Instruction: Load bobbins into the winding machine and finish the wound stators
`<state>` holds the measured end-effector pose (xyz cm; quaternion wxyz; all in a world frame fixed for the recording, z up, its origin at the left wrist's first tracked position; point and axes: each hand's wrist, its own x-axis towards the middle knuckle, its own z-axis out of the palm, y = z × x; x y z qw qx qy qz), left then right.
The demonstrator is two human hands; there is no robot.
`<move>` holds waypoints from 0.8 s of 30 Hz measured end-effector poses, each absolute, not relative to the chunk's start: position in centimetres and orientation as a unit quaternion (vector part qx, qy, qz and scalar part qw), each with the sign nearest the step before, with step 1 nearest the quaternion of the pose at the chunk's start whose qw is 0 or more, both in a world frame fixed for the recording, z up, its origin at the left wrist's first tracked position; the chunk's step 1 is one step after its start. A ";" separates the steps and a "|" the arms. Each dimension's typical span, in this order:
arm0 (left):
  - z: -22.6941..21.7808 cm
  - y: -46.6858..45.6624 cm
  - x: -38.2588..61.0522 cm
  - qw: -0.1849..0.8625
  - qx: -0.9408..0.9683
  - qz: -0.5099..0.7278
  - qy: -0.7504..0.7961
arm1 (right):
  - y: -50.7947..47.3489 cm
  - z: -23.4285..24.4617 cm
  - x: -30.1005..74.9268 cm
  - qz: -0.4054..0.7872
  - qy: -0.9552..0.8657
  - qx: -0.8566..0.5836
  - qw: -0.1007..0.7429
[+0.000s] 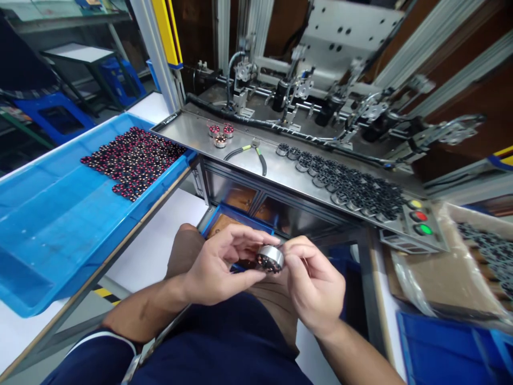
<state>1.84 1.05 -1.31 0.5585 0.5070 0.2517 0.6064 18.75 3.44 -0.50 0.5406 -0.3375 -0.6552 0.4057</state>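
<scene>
A motor stator (pixel 271 259), a silver ring with black parts and copper windings inside, is held in front of my lap. My left hand (pixel 224 264) grips it from the left, thumb below and fingers above. At its right edge my right hand (pixel 312 280) is closed in a pinch, seemingly on a thin wire of the stator; the fingertips hide most of it. On the metal ledge beyond stand three wound stators (pixel 220 140) with red and copper coils. Beside them lie cutting pliers (pixel 253 151) with green-and-black handles, their handles spread.
Rows of dark stator cores (pixel 344 182) cover the ledge's right part, ending near a button box (pixel 420 216). A blue tray (pixel 52 214) at left holds many wound stators. A winding machine (pixel 296 96) stands behind; a cardboard box (pixel 452 267) is at right.
</scene>
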 end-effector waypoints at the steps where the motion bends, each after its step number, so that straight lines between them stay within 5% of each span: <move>1: -1.2 1.1 1.7 0.592 0.484 0.602 0.230 | 3.7 -0.2 19.0 0.364 -0.687 -0.325 0.539; 5: -1.3 1.9 1.5 0.700 0.376 0.574 0.200 | 4.5 0.9 20.2 0.216 -0.804 -0.254 0.493; 10: -1.3 2.8 1.7 0.866 0.317 0.344 0.176 | 4.9 1.8 21.2 0.102 -0.857 -0.209 0.461; 15: -1.1 2.5 1.7 0.829 0.294 0.422 0.221 | 5.2 1.6 22.1 0.081 -0.873 -0.176 0.448; 20: -1.0 2.2 1.7 0.808 0.300 0.455 0.225 | 6.3 1.0 22.8 0.111 -0.810 -0.210 0.537; 24: -1.0 2.3 1.9 0.804 0.298 0.463 0.225 | 6.6 2.1 22.5 0.150 -0.861 -0.191 0.447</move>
